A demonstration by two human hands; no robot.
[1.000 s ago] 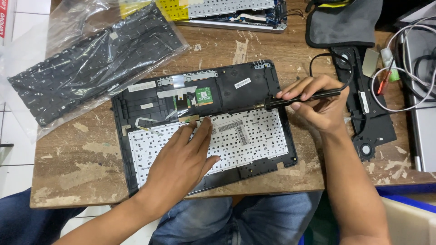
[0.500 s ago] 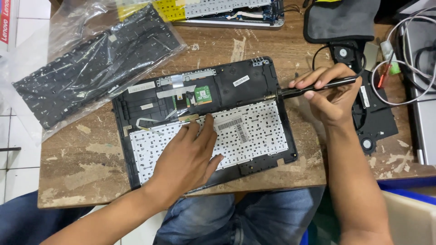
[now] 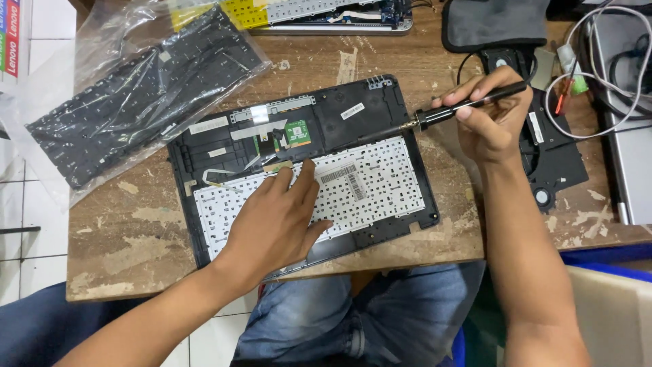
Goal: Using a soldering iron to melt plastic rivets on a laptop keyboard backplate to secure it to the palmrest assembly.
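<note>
One opened laptop case (image 3: 353,112) lies in the middle of the frame, with one white keyboard backing (image 3: 367,187) set in it and one small green circuit board (image 3: 297,132) above that. One black keyboard in a clear plastic bag (image 3: 136,88) sits at the upper left. One more laptop part with yellow stickers (image 3: 305,13) lies along the top edge. One slim black screwdriver (image 3: 468,105) is at the right of centre. One grey pouch (image 3: 496,24) is at the upper right, one black base cover (image 3: 553,156) below it, one bundle of white cable (image 3: 611,61) at the far right. Two hands are in view: one left hand (image 3: 278,221), one right hand (image 3: 492,115). One wooden table (image 3: 122,231) carries it all.
</note>
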